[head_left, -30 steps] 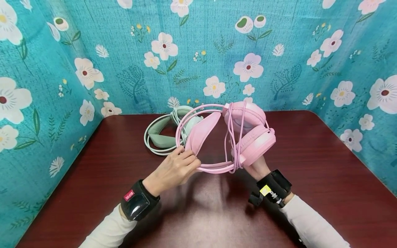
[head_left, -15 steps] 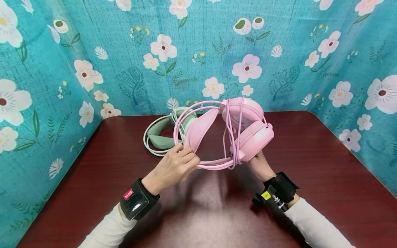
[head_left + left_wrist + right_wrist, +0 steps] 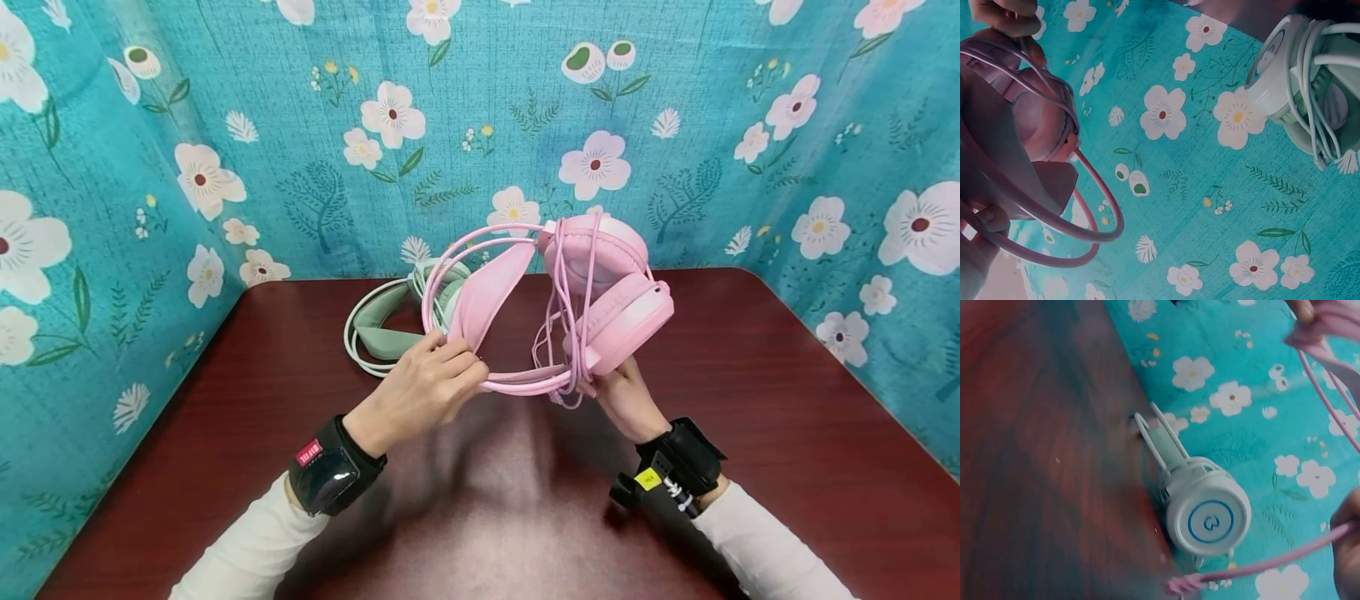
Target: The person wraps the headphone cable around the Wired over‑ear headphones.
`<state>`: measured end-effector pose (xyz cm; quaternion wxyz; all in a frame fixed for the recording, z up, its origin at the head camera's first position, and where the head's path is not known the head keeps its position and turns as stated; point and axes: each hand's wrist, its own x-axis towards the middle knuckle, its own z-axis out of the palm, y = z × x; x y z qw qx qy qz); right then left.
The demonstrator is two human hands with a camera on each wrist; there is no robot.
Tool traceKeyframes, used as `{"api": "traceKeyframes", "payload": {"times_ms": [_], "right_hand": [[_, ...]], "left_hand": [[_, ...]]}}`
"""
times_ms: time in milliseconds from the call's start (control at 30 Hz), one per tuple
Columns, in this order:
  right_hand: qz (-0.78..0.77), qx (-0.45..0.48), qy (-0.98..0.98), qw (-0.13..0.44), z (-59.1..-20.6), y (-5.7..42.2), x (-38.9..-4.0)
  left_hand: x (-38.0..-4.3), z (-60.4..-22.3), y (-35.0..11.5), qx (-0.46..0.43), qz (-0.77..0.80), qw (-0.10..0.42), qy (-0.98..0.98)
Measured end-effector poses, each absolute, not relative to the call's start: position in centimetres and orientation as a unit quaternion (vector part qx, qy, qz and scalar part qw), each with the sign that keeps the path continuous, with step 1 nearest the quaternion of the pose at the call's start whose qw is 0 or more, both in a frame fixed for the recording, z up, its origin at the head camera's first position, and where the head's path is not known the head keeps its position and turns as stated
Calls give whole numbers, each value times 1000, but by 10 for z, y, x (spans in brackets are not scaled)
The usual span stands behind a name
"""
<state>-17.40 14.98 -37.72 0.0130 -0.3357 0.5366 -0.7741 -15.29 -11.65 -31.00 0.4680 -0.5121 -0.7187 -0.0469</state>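
Pink over-ear headphones point(image 3: 624, 329), with their cord wound round the ear cups, are held above the table. My left hand point(image 3: 420, 383) grips the headband's thin hoops and padded strap at their left end. Under the ear cups, my right hand point(image 3: 632, 402) is partly hidden. In the right wrist view, the right hand point(image 3: 1347, 547) pinches the pink cord point(image 3: 1279, 557), whose bunched part hangs at the lower edge. Behind lie green headphones point(image 3: 390, 333) wrapped in their own pale cord, partly covered by the pink headband in the head view.
The dark red-brown table point(image 3: 495, 517) extends beneath both hands. A teal flowered cloth point(image 3: 480, 108) rises along its back and both sides. The green headphones rest near the table's back edge, left of centre.
The pink headphones have risen slightly, still in the left hand's grip. Part of their cord has come loose and now dangles below the ear cups by the right hand. The green headphones stay put.
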Motion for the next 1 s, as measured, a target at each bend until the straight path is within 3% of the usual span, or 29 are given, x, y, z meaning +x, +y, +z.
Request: {"api": "traceKeyframes", "payload": {"times_ms": [333, 1000], "right_hand": [[-743, -349, 569, 47, -369, 146, -162], [-426, -365, 828, -22, -320, 149, -142]], "left_hand": [[-155, -304, -118, -505, -55, 460, -728], [-156, -304, -125, -486, -24, 473, -735]]}}
